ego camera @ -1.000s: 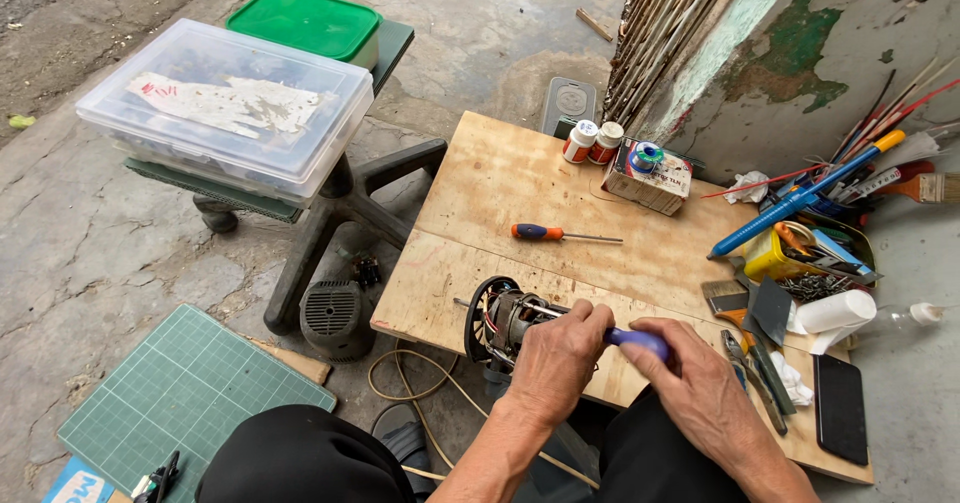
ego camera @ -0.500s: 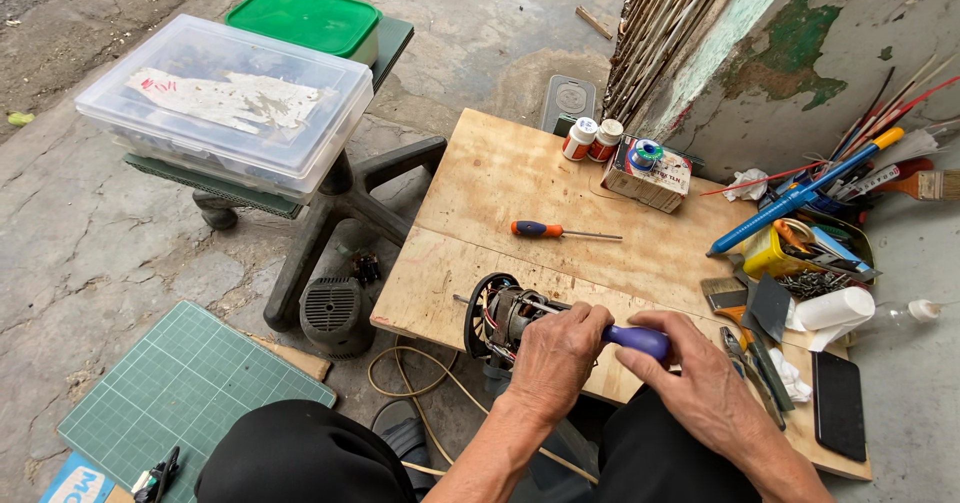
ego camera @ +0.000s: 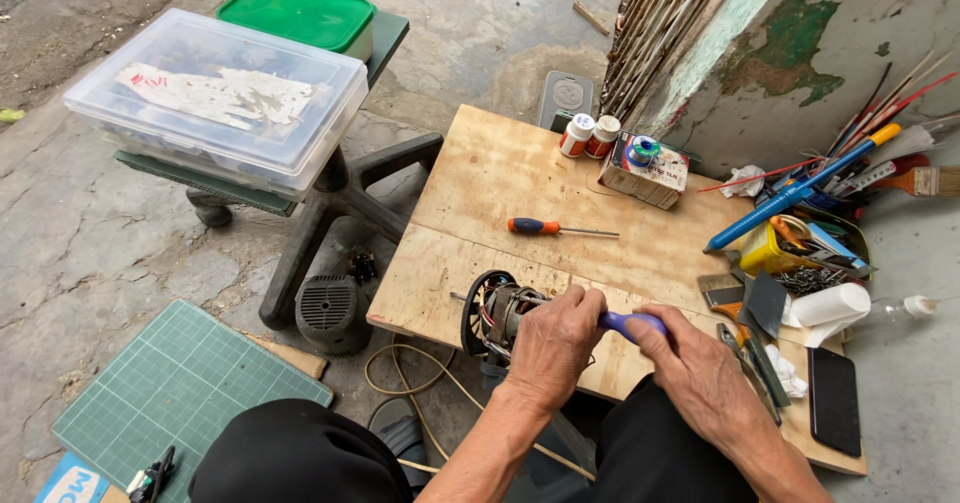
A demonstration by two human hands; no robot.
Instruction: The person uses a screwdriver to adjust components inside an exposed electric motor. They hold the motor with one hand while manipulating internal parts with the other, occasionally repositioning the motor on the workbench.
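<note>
A small electric motor [ego camera: 495, 315] with a black round frame lies on the near edge of a low plywood table [ego camera: 500, 178]. My left hand [ego camera: 553, 343] is clasped over the motor's body. My right hand [ego camera: 700, 373] grips the purple handle of a screwdriver [ego camera: 628, 322] whose shaft points left into the motor. A second screwdriver [ego camera: 550, 228] with an orange and blue handle lies loose on the table behind the motor.
Two small bottles [ego camera: 588, 135] and a small box [ego camera: 645, 170] stand at the table's back. Tools, a yellow container [ego camera: 768, 253], a white roll [ego camera: 828, 306] and a black phone [ego camera: 832, 400] crowd the right side. A clear plastic bin [ego camera: 215, 98] sits on a stool at left; a green cutting mat [ego camera: 170, 393] lies on the floor.
</note>
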